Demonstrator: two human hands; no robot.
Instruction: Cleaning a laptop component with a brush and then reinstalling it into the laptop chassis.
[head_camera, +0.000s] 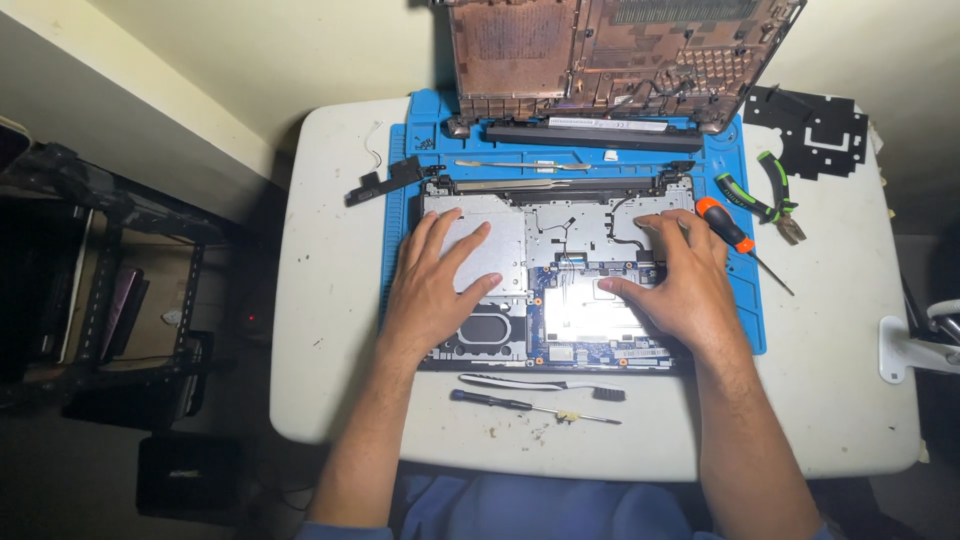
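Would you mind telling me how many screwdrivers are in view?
2. An orange-handled screwdriver lies on the blue mat beside the right hand; a dark-handled screwdriver lies on the white table before the opened laptop. Others may be hidden.

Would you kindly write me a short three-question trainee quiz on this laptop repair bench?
1. True or false: both hands rest flat on the opened laptop chassis.
2. Which tool lies nearest the right hand? A) orange-handled screwdriver B) green-handled pliers C) toothbrush
3. What colour is the work mat under the chassis?

Key: 1 true: the left hand lies on the left side, the right hand on the right, neither holding anything. 2 A. 3 blue.
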